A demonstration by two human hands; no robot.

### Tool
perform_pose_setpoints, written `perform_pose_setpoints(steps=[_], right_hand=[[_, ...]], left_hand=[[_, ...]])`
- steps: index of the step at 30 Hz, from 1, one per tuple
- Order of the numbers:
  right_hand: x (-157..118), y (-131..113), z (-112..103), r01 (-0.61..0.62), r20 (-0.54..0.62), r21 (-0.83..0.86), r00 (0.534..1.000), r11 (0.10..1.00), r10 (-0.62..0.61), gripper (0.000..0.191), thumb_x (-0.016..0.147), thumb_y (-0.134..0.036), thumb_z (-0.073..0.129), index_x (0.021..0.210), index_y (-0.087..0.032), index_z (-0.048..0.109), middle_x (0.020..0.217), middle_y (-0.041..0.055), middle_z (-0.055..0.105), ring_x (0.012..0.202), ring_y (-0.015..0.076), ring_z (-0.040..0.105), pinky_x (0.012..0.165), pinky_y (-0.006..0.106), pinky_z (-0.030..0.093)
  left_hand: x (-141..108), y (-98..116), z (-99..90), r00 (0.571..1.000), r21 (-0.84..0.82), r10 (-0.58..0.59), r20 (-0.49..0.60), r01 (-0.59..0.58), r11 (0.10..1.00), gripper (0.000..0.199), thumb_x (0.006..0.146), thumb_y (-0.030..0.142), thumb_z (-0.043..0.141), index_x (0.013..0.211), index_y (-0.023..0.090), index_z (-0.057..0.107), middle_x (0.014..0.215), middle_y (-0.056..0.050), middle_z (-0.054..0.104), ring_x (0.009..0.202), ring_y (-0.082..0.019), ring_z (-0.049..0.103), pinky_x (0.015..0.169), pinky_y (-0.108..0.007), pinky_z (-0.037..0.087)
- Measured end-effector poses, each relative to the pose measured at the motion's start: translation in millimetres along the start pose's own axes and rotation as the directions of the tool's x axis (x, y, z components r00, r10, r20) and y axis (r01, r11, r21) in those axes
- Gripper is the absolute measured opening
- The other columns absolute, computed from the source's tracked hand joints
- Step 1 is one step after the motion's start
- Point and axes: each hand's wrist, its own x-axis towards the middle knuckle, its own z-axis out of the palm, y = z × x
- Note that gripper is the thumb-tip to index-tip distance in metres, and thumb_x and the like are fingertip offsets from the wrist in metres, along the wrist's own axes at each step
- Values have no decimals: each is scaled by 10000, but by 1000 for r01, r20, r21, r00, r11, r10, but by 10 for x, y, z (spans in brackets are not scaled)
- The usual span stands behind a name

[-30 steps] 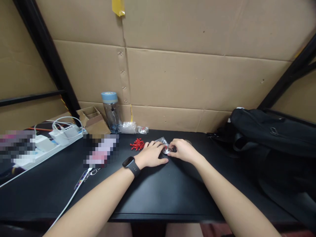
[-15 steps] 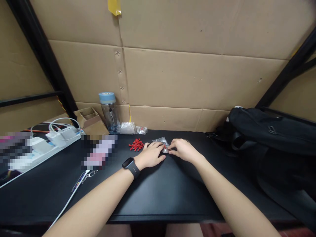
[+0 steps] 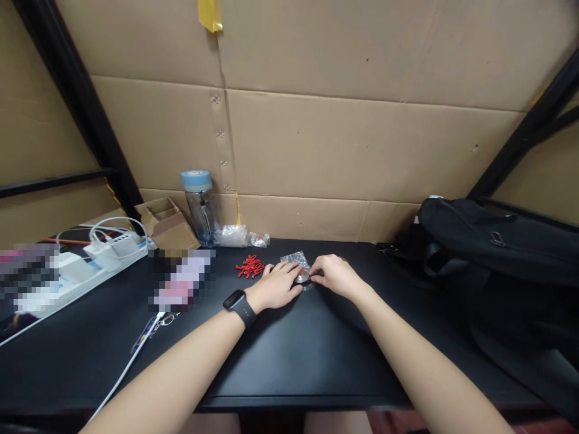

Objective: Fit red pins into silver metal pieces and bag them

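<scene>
Left hand lay palm down, fingers loosely spread, tips at nine-o'clock edge of shiny piece. Right hand was narrow, fingertips at three-o'clock edge; couldn't tell what it gripped. Shiny piece sat on desk, clear plastic beside it at eleven. Red cords lay at nine, bottle ten, bag three.

Black desk: open near side | red pile blocks left | black bag bars right, lower edge unclear
</scene>
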Motion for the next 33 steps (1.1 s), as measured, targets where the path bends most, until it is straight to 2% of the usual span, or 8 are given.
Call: perform_pose_setpoints(steps=[4, 7, 10, 13, 19, 25, 33], right_hand=[[10, -25, 31, 23, -8, 49, 1000, 999, -23, 90, 778, -222, 771, 854, -270, 763, 835, -7, 754, 784, 174, 697, 670, 243, 434], [22, -36, 79, 33, 7, 183, 999, 983, -35, 131, 754, -215, 787, 867, -236, 724, 799, -20, 739, 741, 147, 682, 662, 224, 435], [26, -59, 97, 43, 2, 224, 999, 974, -44, 196, 743, -314, 805, 888, -233, 702, 788, -24, 729, 705, 144, 666, 649, 226, 433], [23, -93, 82, 21, -10, 185, 1000, 983, -19, 209, 758, -386, 793, 867, -238, 693, 796, -23, 729, 712, 148, 669, 645, 234, 422], [5, -123, 48, -80, -61, 52, 995, 995, 83, 135, 796, -330, 755, 878, -259, 674, 829, -30, 719, 750, 147, 666, 595, 237, 343], [9, -114, 83, -11, -56, 71, 998, 997, 15, 242, 757, -359, 791, 895, -244, 628, 843, -29, 686, 783, 148, 640, 608, 236, 327], [34, -101, 119, -100, -100, 14, 990, 995, 101, 194, 831, -304, 734, 942, -242, 587, 884, -14, 665, 789, 145, 617, 594, 241, 287]], left_hand=[[-9, 2, 12, 1000, -7, -8, 5, 8, 1000, 574, 994, 496, 331, 1527, 282, 333, 1616, -86, 327, 1478, -300, 275, 1118, -587, 284], [-12, 4, 10, 1000, -17, -4, 9, 5, 1000, 564, 1000, 483, 318, 1528, 286, 325, 1616, -85, 325, 1479, -297, 269, 1116, -581, 293], [-12, 5, -2, 1000, -29, -5, 10, 5, 1000, 563, 1003, 485, 308, 1530, 287, 315, 1614, -88, 327, 1477, -295, 272, 1119, -583, 295], [-8, -2, -13, 1000, -34, -3, 11, 4, 999, 556, 999, 497, 313, 1516, 293, 333, 1614, -81, 326, 1480, -296, 267, 1117, -590, 300], [6, -30, -19, 999, -41, -22, 27, 24, 999, 607, 962, 517, 400, 1515, 274, 333, 1598, -98, 354, 1474, -309, 280, 1122, -581, 303], [13, -41, -3, 1000, -42, 17, 18, -16, 999, 625, 967, 510, 402, 1546, 319, 267, 1620, -65, 321, 1490, -301, 254, 1128, -588, 292], [10, -39, 7, 1000, -30, 0, 19, 0, 1000, 674, 964, 502, 407, 1576, 305, 202, 1644, -70, 264, 1505, -321, 222, 1133, -596, 289]])
